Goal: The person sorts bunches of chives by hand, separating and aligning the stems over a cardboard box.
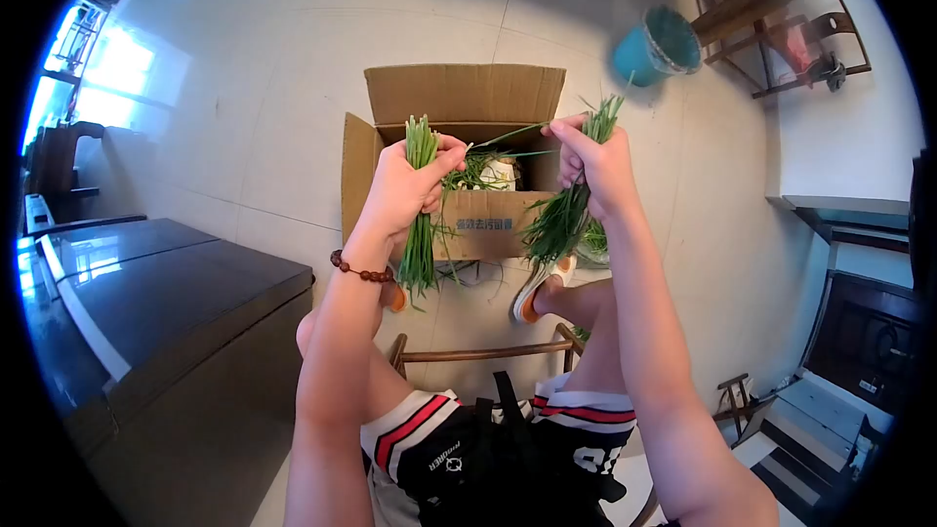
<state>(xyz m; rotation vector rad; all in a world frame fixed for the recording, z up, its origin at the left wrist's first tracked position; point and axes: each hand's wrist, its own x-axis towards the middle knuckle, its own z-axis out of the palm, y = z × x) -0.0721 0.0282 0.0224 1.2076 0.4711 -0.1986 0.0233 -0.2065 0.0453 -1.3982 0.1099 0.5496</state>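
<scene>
My left hand [400, 190] is closed around a bunch of garlic chives [420, 259], pale cut ends up and dark green leaves hanging down. Another bunch of garlic chives [558, 226] is gripped in my right hand [607, 164], leaning with its leaves toward the lower left. A thin green blade [509, 134] stretches between the fingertips of both hands. Below them stands an open cardboard box [464, 93], its flaps spread. Loose green trimmings [470, 174] and something white [500, 176] lie inside it; my hands hide part of its sides.
A teal bucket [639, 47] stands on the tiled floor at the upper right, near wooden chairs [761, 59]. To the left is a large dark glossy cabinet [185, 273]. More greens [593, 239] lie beside the box, behind my right forearm. A wooden rung [488, 354] crosses between my legs.
</scene>
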